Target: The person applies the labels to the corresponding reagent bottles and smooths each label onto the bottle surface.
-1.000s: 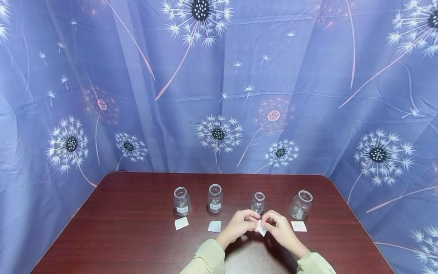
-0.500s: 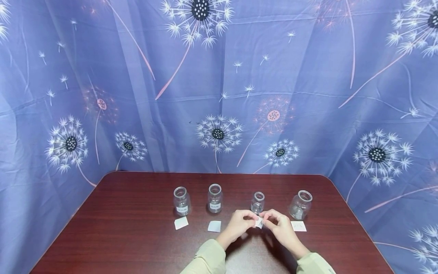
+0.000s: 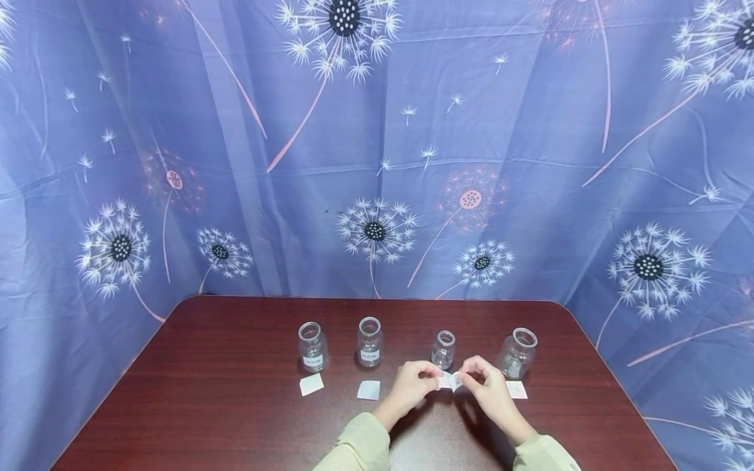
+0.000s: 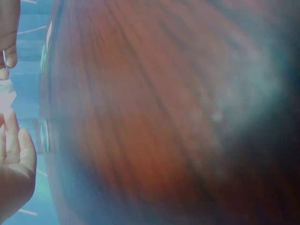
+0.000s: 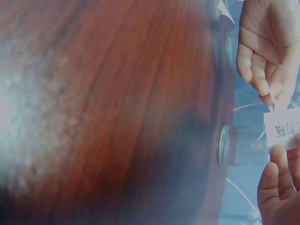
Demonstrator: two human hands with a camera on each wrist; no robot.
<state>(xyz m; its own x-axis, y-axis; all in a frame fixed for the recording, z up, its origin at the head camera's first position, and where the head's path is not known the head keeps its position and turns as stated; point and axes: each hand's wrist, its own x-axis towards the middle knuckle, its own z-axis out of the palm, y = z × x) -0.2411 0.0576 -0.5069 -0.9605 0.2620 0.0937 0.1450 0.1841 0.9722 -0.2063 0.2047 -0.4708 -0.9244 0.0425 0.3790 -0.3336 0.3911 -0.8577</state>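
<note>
Just in front of a small glass jar [image 3: 443, 351], both hands hold a white label [image 3: 456, 381]. The left hand [image 3: 410, 386] pinches its left part between thumb and fingertips. From the other side, the right hand [image 3: 491, 392] pinches the right part. A fold or split runs between the two parts; I cannot tell which. In the right wrist view, dark handwriting shows on the label [image 5: 283, 129], and a thin white edge stands up in the left hand's fingers [image 5: 265, 91]. The left wrist view catches only a sliver of the label [image 4: 7, 93].
Two jars with stuck-on labels, a left jar [image 3: 313, 347] and a second jar [image 3: 369, 343], stand left of the hands. A wide jar [image 3: 518, 354] stands at right. White slips [image 3: 311, 384] lie before these jars on the brown table [image 3: 206, 392]. A blue curtain [image 3: 294, 216] hangs behind.
The label has been turned up from its tilted, hanging pose and now spreads into two parts. The right hand has shifted slightly right, partly covering the right slip. The left hand has barely moved.
</note>
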